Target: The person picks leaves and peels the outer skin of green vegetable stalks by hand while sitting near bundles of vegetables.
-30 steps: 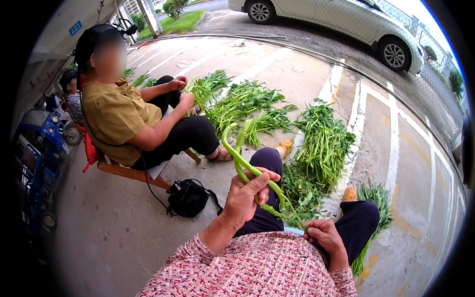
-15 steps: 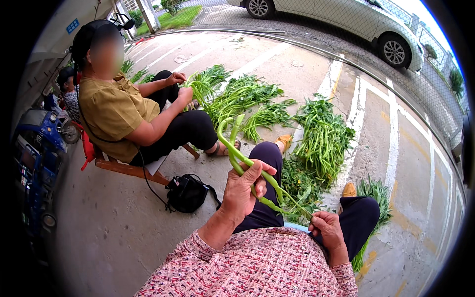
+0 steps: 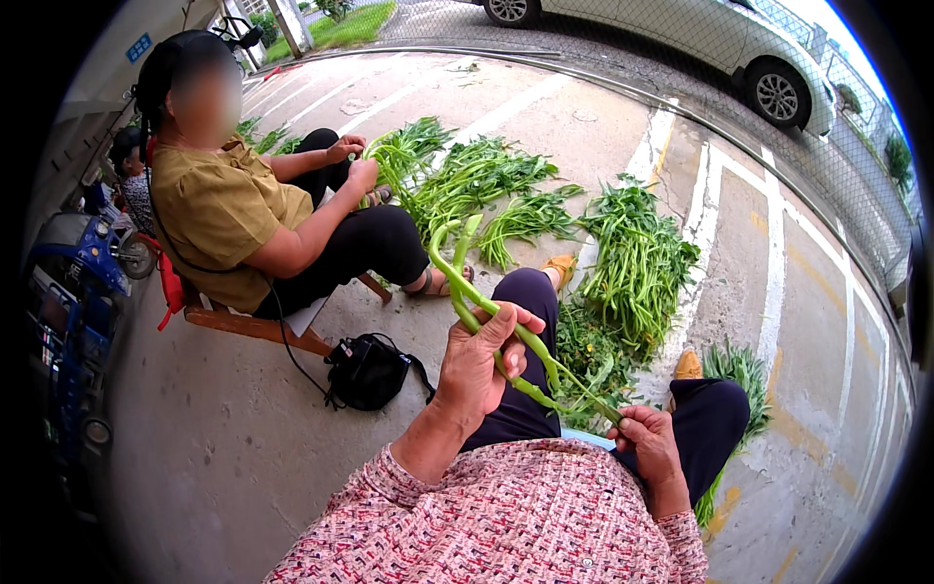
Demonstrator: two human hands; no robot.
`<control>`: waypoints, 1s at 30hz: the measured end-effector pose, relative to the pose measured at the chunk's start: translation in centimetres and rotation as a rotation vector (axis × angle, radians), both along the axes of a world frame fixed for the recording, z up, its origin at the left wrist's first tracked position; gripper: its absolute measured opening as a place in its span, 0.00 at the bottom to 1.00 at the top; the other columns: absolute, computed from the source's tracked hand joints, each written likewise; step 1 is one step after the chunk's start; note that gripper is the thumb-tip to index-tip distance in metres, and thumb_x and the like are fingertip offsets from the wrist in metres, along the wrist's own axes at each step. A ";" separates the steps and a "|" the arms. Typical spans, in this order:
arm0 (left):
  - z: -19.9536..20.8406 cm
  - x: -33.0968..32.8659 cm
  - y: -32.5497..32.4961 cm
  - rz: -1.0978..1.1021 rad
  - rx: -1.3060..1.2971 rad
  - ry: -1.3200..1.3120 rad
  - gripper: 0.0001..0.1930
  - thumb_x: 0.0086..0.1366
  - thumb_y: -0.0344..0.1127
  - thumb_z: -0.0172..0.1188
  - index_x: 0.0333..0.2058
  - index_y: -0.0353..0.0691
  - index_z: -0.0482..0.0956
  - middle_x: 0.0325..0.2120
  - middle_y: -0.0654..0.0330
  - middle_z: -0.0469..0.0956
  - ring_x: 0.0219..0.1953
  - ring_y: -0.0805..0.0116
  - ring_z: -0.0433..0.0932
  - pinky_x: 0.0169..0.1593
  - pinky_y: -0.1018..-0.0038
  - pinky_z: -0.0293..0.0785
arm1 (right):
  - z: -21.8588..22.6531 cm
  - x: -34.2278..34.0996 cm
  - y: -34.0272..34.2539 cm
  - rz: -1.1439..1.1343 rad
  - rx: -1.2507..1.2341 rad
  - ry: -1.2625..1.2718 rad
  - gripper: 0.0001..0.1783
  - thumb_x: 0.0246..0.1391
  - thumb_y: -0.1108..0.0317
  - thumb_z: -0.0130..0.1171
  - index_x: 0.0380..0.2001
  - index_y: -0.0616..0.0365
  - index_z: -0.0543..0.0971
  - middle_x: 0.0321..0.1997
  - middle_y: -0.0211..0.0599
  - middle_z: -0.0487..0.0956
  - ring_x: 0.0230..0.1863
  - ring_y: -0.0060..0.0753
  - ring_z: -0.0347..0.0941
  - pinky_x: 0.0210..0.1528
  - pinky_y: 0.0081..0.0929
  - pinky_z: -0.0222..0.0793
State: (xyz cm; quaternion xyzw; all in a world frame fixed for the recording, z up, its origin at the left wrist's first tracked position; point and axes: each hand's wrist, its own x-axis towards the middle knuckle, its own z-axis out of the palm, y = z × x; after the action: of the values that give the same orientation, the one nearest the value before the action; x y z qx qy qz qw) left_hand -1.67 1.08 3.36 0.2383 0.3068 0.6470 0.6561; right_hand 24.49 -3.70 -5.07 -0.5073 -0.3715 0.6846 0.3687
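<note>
Above my lap, my left hand (image 3: 484, 362) is closed around a couple of thick, pale green vegetable stems (image 3: 460, 282), whose upper ends bend over past my fingers. From below that hand the stems run down to the right, thinning toward my right hand (image 3: 647, 440). Thumb and fingers of the right hand pinch a thin green end of a stem. On the ground beyond my knees lies a large heap of leafy green stalks (image 3: 637, 268). Nearer, between my legs, are loose leaves (image 3: 589, 360).
At left, a co-worker (image 3: 229, 195) on a wooden chair (image 3: 255, 332) holds greens in both hands. A black bag (image 3: 368, 375) lies on the concrete between us. More leafy bunches (image 3: 486, 175) lie ahead, another (image 3: 737, 384) by my right foot. Beyond a wire fence stands a car (image 3: 652, 39).
My right hand has shifted slightly to the right with the stem end. The left hand keeps its grip on the stems and has barely moved.
</note>
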 end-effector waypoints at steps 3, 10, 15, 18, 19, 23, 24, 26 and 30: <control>-0.1 0.0 0.1 0.001 -0.008 -0.012 0.11 0.64 0.37 0.50 0.32 0.34 0.75 0.29 0.54 0.76 0.14 0.81 0.64 0.18 0.84 0.60 | 0.0 -0.1 0.1 -0.001 -0.002 0.007 0.08 0.51 0.77 0.47 0.33 0.67 0.75 0.24 0.35 0.78 0.19 0.14 0.67 0.23 0.10 0.64; -0.1 0.0 0.1 -0.010 -0.025 -0.016 0.11 0.64 0.37 0.51 0.31 0.35 0.75 0.28 0.54 0.76 0.14 0.81 0.64 0.18 0.84 0.60 | 0.1 -0.6 0.5 -0.048 0.051 -0.092 0.10 0.49 0.78 0.44 0.30 0.68 0.75 0.21 0.33 0.76 0.17 0.14 0.65 0.21 0.10 0.62; 0.3 -0.5 -0.2 0.084 0.020 -0.046 0.11 0.63 0.38 0.52 0.29 0.36 0.74 0.28 0.54 0.77 0.14 0.81 0.64 0.18 0.84 0.60 | -1.7 0.0 0.4 -0.062 0.132 -0.176 0.11 0.47 0.80 0.42 0.29 0.68 0.76 0.19 0.31 0.75 0.15 0.12 0.63 0.18 0.10 0.59; 0.1 -1.1 0.3 0.063 -0.031 -0.087 0.16 0.63 0.35 0.51 0.49 0.47 0.64 0.27 0.55 0.76 0.15 0.79 0.66 0.19 0.83 0.62 | -1.9 0.3 0.3 -0.163 0.083 -0.138 0.12 0.45 0.81 0.42 0.29 0.67 0.76 0.18 0.32 0.75 0.14 0.12 0.62 0.18 0.09 0.58; 0.1 -1.0 0.3 0.070 -0.034 -0.079 0.16 0.63 0.37 0.51 0.49 0.44 0.64 0.26 0.56 0.76 0.15 0.80 0.66 0.19 0.83 0.61 | -2.0 0.3 0.2 -0.205 0.067 -0.109 0.12 0.45 0.81 0.42 0.30 0.67 0.75 0.19 0.32 0.75 0.14 0.13 0.62 0.18 0.09 0.58; -1.0 -1.8 0.5 0.066 -0.065 -0.090 0.12 0.63 0.40 0.52 0.40 0.39 0.70 0.26 0.57 0.76 0.15 0.81 0.65 0.18 0.84 0.60 | -1.0 0.1 0.7 -0.250 0.041 -0.001 0.12 0.45 0.80 0.43 0.32 0.66 0.75 0.20 0.31 0.75 0.15 0.13 0.63 0.18 0.09 0.58; -0.7 -1.9 0.5 0.092 -0.059 -0.085 0.12 0.63 0.41 0.52 0.36 0.38 0.72 0.26 0.58 0.76 0.15 0.81 0.64 0.18 0.84 0.60 | -1.4 0.3 0.7 -0.237 0.040 0.021 0.11 0.46 0.79 0.43 0.33 0.66 0.74 0.20 0.31 0.75 0.16 0.13 0.63 0.19 0.09 0.58; -1.7 -2.8 0.9 0.090 -0.090 -0.157 0.13 0.63 0.39 0.52 0.44 0.44 0.64 0.25 0.56 0.76 0.14 0.80 0.64 0.18 0.84 0.60 | -1.4 0.5 0.7 -0.272 -0.022 0.117 0.10 0.48 0.78 0.45 0.33 0.66 0.74 0.21 0.31 0.75 0.17 0.14 0.64 0.20 0.09 0.60; -2.1 -3.2 1.2 0.050 -0.119 -0.159 0.11 0.63 0.40 0.51 0.39 0.40 0.68 0.26 0.56 0.75 0.14 0.81 0.64 0.18 0.84 0.60 | -1.3 0.7 0.3 -0.235 -0.041 0.226 0.08 0.51 0.77 0.47 0.34 0.66 0.74 0.24 0.32 0.76 0.18 0.15 0.65 0.23 0.10 0.62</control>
State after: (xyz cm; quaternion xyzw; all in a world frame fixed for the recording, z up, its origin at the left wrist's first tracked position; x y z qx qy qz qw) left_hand -4.87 2.26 1.23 0.1392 0.2976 0.6608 0.6749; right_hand 25.22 -3.45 -6.39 -0.4744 -0.2514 0.6969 0.4754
